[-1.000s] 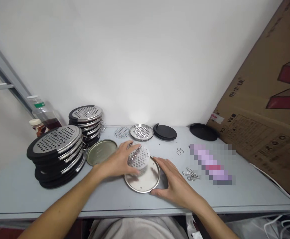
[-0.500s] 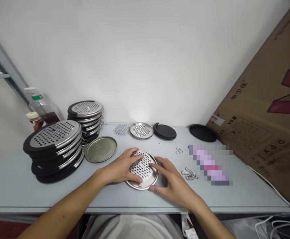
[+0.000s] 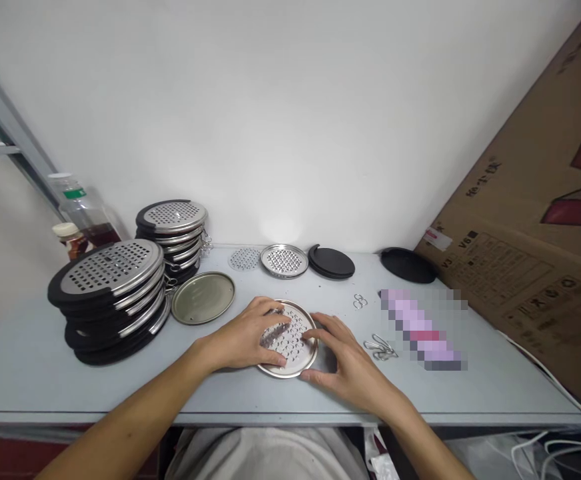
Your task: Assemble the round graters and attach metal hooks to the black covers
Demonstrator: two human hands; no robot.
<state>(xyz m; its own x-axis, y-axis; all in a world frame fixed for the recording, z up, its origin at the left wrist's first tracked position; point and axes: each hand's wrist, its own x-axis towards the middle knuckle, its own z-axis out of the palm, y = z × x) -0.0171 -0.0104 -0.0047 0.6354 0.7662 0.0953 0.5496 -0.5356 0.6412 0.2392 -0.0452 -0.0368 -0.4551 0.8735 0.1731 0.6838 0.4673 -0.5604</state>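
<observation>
A round metal grater (image 3: 295,339) with a raised rim lies flat on the table in front of me. My left hand (image 3: 251,337) is on its left side, thumb and fingertips pressing on the perforated face. My right hand (image 3: 341,360) grips the right side, index finger over the holes and thumb at the lower rim. The far left part of the grater is hidden under my left hand. Behind my left hand lies a plain round metal plate (image 3: 203,299). Several wire clips (image 3: 381,347) and small metal rings (image 3: 360,301) rest to the right.
Stacks of black-edged graters (image 3: 108,270) stand at left, with bottles (image 3: 83,213) behind. Along the wall lie a perforated disc (image 3: 244,259), another rimmed grater (image 3: 284,261) and black round covers (image 3: 331,263). A blurred purple item (image 3: 420,327) and a large cardboard box (image 3: 520,267) are at right.
The perforated disc under my hands now looks flush within its metal rim; before, it sat visibly apart from the rim at the bottom. My hands have barely moved.
</observation>
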